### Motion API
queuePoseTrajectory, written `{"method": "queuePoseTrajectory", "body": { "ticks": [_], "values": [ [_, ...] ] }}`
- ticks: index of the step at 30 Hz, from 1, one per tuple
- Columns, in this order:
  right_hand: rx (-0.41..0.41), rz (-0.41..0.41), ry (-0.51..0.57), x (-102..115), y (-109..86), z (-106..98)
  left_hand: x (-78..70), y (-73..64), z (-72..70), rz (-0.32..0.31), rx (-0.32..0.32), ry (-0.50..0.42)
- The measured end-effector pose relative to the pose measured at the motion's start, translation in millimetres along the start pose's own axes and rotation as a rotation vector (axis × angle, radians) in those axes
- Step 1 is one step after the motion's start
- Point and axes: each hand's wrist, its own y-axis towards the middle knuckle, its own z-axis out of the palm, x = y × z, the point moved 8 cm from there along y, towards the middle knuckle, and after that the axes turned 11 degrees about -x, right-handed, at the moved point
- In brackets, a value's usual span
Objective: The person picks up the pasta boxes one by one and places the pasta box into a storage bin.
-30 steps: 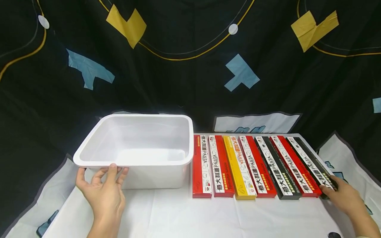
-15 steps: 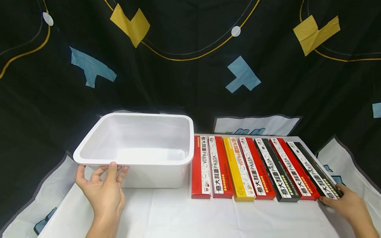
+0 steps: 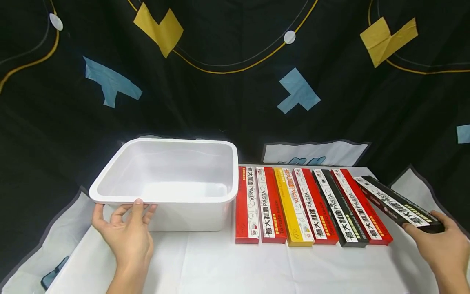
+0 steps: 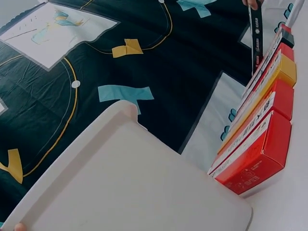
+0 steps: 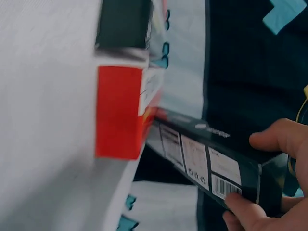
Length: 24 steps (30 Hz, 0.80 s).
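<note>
My left hand [image 3: 126,241] holds the front rim of a white plastic bin [image 3: 189,214], thumb at the lip and fingers tucked beneath it. Nothing shows inside the bin. At the right, my right hand [image 3: 442,243] grips the near end of a black pasta box [image 3: 400,202]. That box is tilted, its near end raised off the table. In the right wrist view, thumb and fingers clasp opposite sides of the black box [image 5: 202,159], beside the end of a red pasta box [image 5: 118,113].
Several pasta boxes lie side by side right of the bin: red, a yellow one [image 3: 293,208], and another black one [image 3: 339,208]. They rest on a white-covered table [image 3: 271,269]. A dark curtain [image 3: 227,106] with taped shapes hangs behind.
My right hand has lifted the near end of the black pasta box from the row's right end and shifted it rightward. My left hand stays at the bin's rim.
</note>
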Motion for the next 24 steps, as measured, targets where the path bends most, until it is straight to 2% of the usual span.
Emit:
{"method": "queuePoseTrajectory", "body": {
  "ticks": [7, 11, 18, 21, 24],
  "values": [
    [-0.109, -0.001, 0.090, 22, -13.3, -14, 1.0, 0.1, -0.2, 0.008, 0.018, -0.011],
    [-0.139, 0.001, 0.135, 37, -19.0, -26, 2.4, 1.3, 0.6, 0.007, 0.028, -0.021],
    [-0.114, -0.033, 0.197, 71, -30.4, -34, 2.9, 1.1, 0.8, 0.026, 0.050, -0.051],
    [-0.104, -0.049, 0.260, 89, -36.0, -37, 3.5, 1.3, -0.3, 0.027, 0.052, -0.069],
    [-0.061, -0.076, 0.343, 107, -42.2, -38, 4.1, 1.6, -1.2, 0.031, 0.051, -0.072]
  ]
}}
